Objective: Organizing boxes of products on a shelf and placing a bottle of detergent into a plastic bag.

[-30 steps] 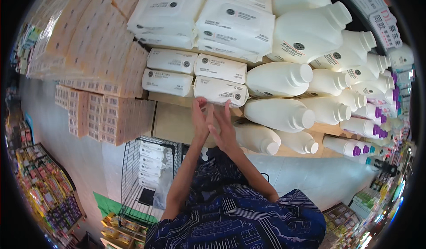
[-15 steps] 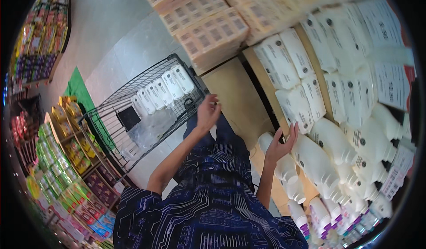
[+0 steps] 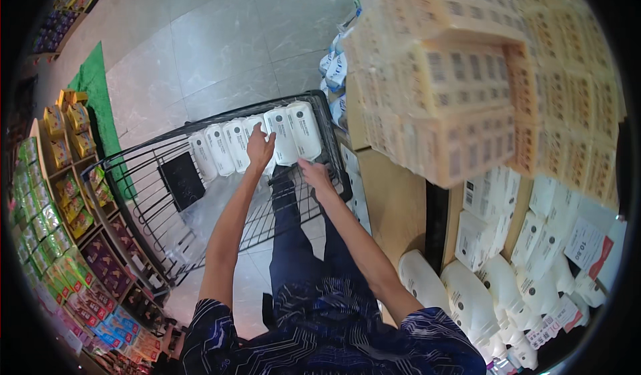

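A row of several white soft packs (image 3: 235,144) with dark print stands upright side by side in the black wire shopping cart (image 3: 220,122). My left hand (image 3: 261,149) is over the middle of the row, fingers apart and pointing away from me; nothing shows in its grasp. At the near end of the rightmost white pack (image 3: 302,129) is my right hand (image 3: 315,174), its fingers partly bent and a fingertip at the pack's lower edge. Whether it presses on the pack is hard to tell. Clear plastic wrap (image 3: 217,208) and a black panel (image 3: 181,180) are also in the cart.
Wrapped beige packs (image 3: 461,74) are stacked high at the right, beside a wooden shelf (image 3: 397,201). White bottles (image 3: 471,295) line the near right. On the left is a snack rack (image 3: 67,154) beside a green mat (image 3: 100,101).
My view has turned toward the cart. Both hands have moved in over the white packs; the right hand has left the bottle shelf. The packs still stand in a row.
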